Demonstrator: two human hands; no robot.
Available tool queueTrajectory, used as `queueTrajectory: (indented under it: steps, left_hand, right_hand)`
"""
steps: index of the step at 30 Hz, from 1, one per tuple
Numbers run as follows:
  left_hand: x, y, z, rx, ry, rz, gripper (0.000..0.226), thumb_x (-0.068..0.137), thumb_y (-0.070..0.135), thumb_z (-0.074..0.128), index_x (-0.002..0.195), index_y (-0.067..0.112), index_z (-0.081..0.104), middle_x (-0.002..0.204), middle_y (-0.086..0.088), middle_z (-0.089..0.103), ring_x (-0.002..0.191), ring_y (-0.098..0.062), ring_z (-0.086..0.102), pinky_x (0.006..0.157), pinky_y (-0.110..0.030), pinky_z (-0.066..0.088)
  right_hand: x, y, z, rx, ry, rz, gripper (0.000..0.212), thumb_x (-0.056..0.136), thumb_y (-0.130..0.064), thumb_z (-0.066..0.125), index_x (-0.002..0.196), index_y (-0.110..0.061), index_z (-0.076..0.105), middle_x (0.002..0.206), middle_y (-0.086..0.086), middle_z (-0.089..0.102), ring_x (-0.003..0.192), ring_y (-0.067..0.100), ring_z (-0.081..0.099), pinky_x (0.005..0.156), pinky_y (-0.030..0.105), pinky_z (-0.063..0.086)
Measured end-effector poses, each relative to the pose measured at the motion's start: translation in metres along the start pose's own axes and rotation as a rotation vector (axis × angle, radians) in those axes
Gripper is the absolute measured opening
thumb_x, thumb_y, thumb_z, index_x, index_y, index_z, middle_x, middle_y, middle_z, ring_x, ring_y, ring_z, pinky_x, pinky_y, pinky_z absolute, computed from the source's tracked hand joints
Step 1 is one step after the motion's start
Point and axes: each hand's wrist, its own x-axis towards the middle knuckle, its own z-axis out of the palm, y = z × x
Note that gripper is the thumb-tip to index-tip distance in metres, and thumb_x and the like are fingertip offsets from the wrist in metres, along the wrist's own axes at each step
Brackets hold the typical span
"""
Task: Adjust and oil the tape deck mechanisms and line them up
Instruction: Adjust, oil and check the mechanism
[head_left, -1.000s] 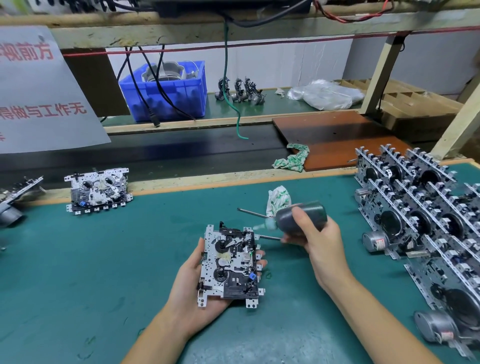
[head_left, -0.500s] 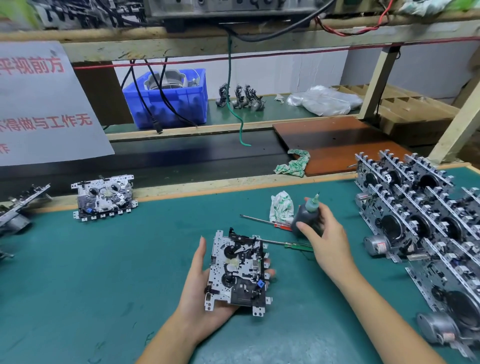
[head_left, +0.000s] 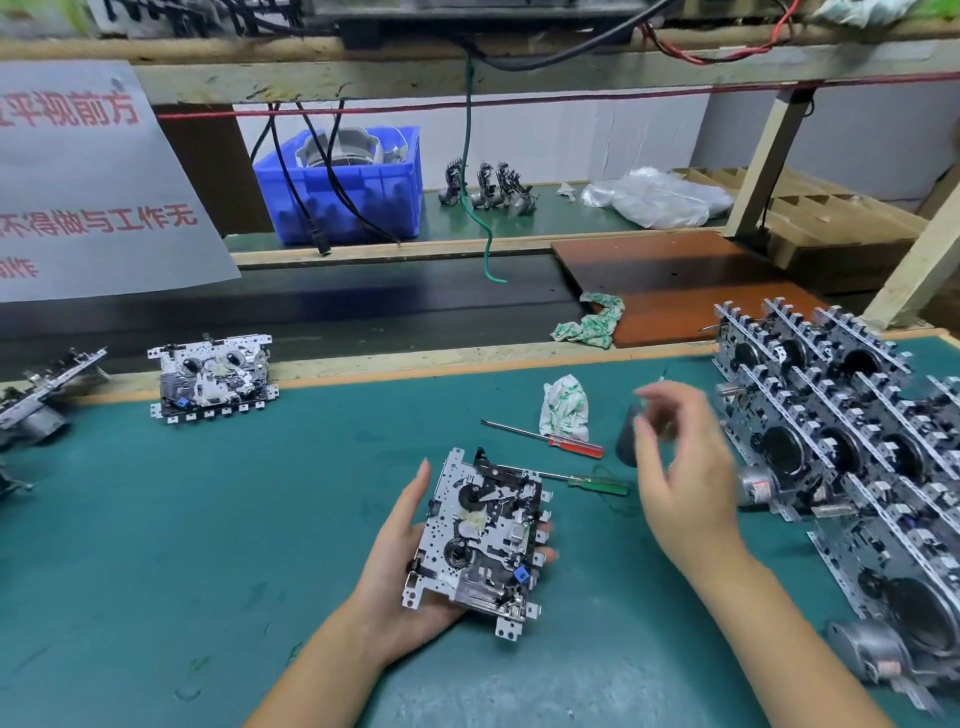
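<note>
Holding the deck (head_left: 480, 535) flat on my left hand (head_left: 402, 566), fingers curled under its far edge, face up so I can reach the works. My right hand (head_left: 680, 467) hangs loose and empty just right of it, so blurred I can barely make out the oil bottle (head_left: 627, 436) behind its fingers. The finished row (head_left: 852, 441) beyond is cut off.

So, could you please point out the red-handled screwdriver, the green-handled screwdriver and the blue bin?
red-handled screwdriver (head_left: 575, 445): head view, on the red handle.
green-handled screwdriver (head_left: 597, 484): head view, on the green handle.
blue bin (head_left: 363, 202): head view, on its front wall.
</note>
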Motion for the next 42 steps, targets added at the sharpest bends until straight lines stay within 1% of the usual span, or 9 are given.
queueTrajectory:
  steps: [5, 10, 14, 19, 23, 27, 32, 38, 42]
  left_hand:
    - [-0.003, 0.002, 0.003, 0.136, -0.018, -0.089, 0.067, 0.078, 0.059, 0.061, 0.121, 0.008, 0.065, 0.126, -0.021, 0.060, 0.114, -0.036, 0.059, 0.094, -0.041, 0.049]
    - [0.002, 0.007, 0.002, 0.361, 0.093, -0.207, 0.089, 0.065, 0.081, 0.057, 0.113, 0.007, 0.067, 0.121, -0.014, 0.063, 0.109, -0.030, 0.061, 0.095, -0.042, 0.049]
    - [0.007, 0.017, -0.001, 0.380, 0.128, -0.224, 0.099, 0.061, 0.090, 0.037, 0.079, -0.002, 0.067, 0.091, -0.022, 0.063, 0.083, -0.030, 0.059, 0.091, -0.042, 0.045]
    - [0.001, 0.023, -0.008, 0.323, 0.249, -0.031, 0.092, 0.077, 0.078, 0.028, 0.113, 0.004, 0.070, 0.111, -0.022, 0.067, 0.097, -0.031, 0.069, 0.087, -0.045, 0.054]
    - [-0.030, 0.008, 0.003, 1.264, 0.786, 0.375, 0.073, 0.066, 0.093, 0.025, 0.082, 0.031, 0.059, 0.072, 0.012, 0.065, 0.058, 0.001, 0.057, 0.061, -0.027, 0.046]
    - [-0.048, -0.022, 0.005, 1.965, 0.683, 0.237, 0.071, 0.049, 0.095, 0.006, 0.077, 0.039, 0.041, 0.072, 0.018, 0.055, 0.080, -0.002, 0.057, 0.061, -0.022, 0.036]
    - [-0.041, -0.025, 0.006, 2.049, 0.693, 0.354, 0.078, 0.046, 0.095, 0.011, 0.081, 0.038, 0.049, 0.077, 0.014, 0.061, 0.086, -0.008, 0.059, 0.064, -0.020, 0.036]
    - [-0.035, -0.037, 0.010, 1.948, 0.792, 0.603, 0.058, 0.056, 0.081, 0.040, 0.050, 0.024, 0.043, 0.040, 0.003, 0.051, 0.039, -0.016, 0.053, 0.038, -0.025, 0.038]
    - [-0.035, -0.041, 0.012, 1.874, 0.843, 0.652, 0.058, 0.052, 0.074, 0.046, 0.043, 0.017, 0.047, 0.033, 0.001, 0.043, 0.031, -0.022, 0.047, 0.032, -0.025, 0.035]
  right_hand:
    - [-0.025, -0.008, -0.010, -0.276, -0.784, -0.291, 0.057, 0.087, -0.011, 0.047, 0.139, -0.028, 0.033, 0.130, -0.011, 0.040, 0.125, 0.008, 0.033, 0.107, 0.022, 0.024]
    - [-0.027, -0.007, -0.030, -0.345, -0.927, -0.269, 0.058, 0.074, -0.074, 0.041, 0.118, -0.035, 0.044, 0.113, -0.019, 0.046, 0.109, 0.003, 0.040, 0.097, 0.017, 0.028]
    - [-0.034, -0.003, -0.032, -0.407, -0.776, -0.387, 0.057, 0.071, -0.076, 0.040, 0.083, -0.025, 0.060, 0.079, -0.013, 0.056, 0.076, 0.010, 0.056, 0.073, 0.019, 0.041]
    - [-0.054, 0.001, -0.023, -0.370, -0.521, -0.333, 0.053, 0.073, -0.074, 0.044, 0.066, -0.022, 0.052, 0.065, -0.012, 0.049, 0.060, 0.011, 0.049, 0.067, 0.025, 0.033]
    - [-0.061, -0.001, -0.018, -0.373, -0.456, -0.325, 0.053, 0.075, -0.071, 0.045, 0.065, -0.019, 0.051, 0.066, -0.010, 0.048, 0.061, 0.013, 0.048, 0.065, 0.026, 0.032]
    - [-0.063, -0.004, -0.016, -0.399, -0.451, -0.363, 0.053, 0.076, -0.067, 0.047, 0.068, -0.017, 0.057, 0.067, -0.007, 0.053, 0.064, 0.017, 0.053, 0.068, 0.026, 0.034]
    - [-0.064, -0.006, -0.014, -0.396, -0.398, -0.400, 0.053, 0.079, -0.064, 0.047, 0.061, -0.015, 0.056, 0.059, -0.005, 0.051, 0.057, 0.018, 0.050, 0.071, 0.025, 0.035]
    - [-0.064, -0.005, -0.013, -0.384, -0.411, -0.406, 0.052, 0.080, -0.064, 0.045, 0.060, -0.017, 0.052, 0.060, -0.007, 0.049, 0.060, 0.016, 0.047, 0.070, 0.022, 0.031]
    - [-0.065, -0.003, -0.017, -0.244, -0.491, -0.368, 0.051, 0.072, -0.066, 0.057, 0.060, -0.018, 0.042, 0.061, -0.008, 0.039, 0.061, 0.014, 0.038, 0.063, 0.022, 0.030]
